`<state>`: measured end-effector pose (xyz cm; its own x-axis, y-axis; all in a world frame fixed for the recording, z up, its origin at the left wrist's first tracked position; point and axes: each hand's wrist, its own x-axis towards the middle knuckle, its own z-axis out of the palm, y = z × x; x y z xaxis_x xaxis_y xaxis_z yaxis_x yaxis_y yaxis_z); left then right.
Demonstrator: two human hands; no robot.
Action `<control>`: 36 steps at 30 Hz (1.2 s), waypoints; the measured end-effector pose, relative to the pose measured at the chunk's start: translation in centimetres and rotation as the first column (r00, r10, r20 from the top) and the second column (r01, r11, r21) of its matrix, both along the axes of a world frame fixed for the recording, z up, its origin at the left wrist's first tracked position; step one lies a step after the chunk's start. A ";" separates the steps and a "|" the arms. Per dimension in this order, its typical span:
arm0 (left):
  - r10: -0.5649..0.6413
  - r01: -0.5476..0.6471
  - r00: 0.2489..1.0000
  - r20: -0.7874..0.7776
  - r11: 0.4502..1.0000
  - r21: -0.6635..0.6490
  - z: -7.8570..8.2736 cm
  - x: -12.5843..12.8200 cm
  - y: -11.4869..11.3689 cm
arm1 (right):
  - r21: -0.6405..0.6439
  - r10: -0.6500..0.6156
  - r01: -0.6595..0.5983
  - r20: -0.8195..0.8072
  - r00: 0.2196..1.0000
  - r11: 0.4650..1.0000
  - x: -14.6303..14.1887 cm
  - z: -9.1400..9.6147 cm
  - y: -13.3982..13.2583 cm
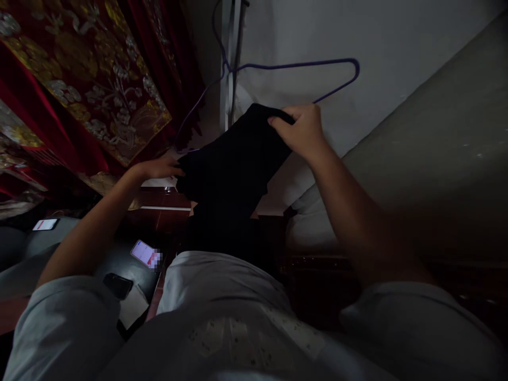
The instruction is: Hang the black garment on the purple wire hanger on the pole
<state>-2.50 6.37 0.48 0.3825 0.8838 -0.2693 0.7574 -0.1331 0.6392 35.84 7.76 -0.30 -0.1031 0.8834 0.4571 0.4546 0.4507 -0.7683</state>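
Note:
A black garment (pixel 230 159) is stretched between my two hands, its exact kind too dark to make out. My right hand (pixel 304 129) pinches its upper right edge, thumb on the near side. At its left edge is my left hand (pixel 161 168), fingers closed against the dark cloth. Behind the garment a purple clothes hanger (pixel 293 65) hangs by a metal pole (pixel 228 100). The hanger's right arm shows above my right hand, and its lower bar is largely hidden by cloth and hand.
Red curtain-like fabric with gold and silver patterns (pixel 99 79) hangs at the left. Below it, a lit phone (pixel 145 254) and a black phone-like object (pixel 118 286) rest on a dark surface. Another phone (pixel 45 225) lies on grey cloth. A pale wall (pixel 301 32) stands behind.

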 end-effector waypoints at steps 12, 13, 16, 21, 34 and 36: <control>0.133 -0.290 0.933 0.334 0.825 0.484 4.0 3.9 2.0 | 0.081 -0.187 0.184 0.034 0.982 0.980 -1.9 -1.6 -1.1; 0.110 -0.266 0.945 0.309 0.809 0.525 4.7 4.5 2.0 | 0.088 -0.175 0.171 0.038 0.984 0.981 -2.1 -1.7 -1.7; 0.028 -0.180 0.969 0.244 0.757 0.628 6.2 5.3 2.2 | 0.175 -0.191 0.184 0.027 0.981 0.967 -1.9 -1.3 -2.8; 0.036 -0.109 0.991 0.129 0.771 0.627 7.1 5.0 2.8 | 0.281 -0.422 0.450 -0.157 0.893 0.848 1.7 -0.1 -0.8; 0.069 -0.251 0.955 0.288 0.707 0.661 7.3 5.8 3.8 | 0.084 -0.197 0.208 -0.115 0.973 0.975 3.4 3.0 1.3; 0.048 -0.318 0.925 0.378 0.642 0.697 7.5 7.1 4.1 | 0.134 -0.263 0.251 0.080 0.961 0.959 1.5 3.2 2.1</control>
<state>4.63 10.42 8.00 0.1290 0.7920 0.5967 0.6091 -0.5381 0.5826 37.33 9.91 2.90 0.0713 0.8245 0.5614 0.6364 0.3958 -0.6621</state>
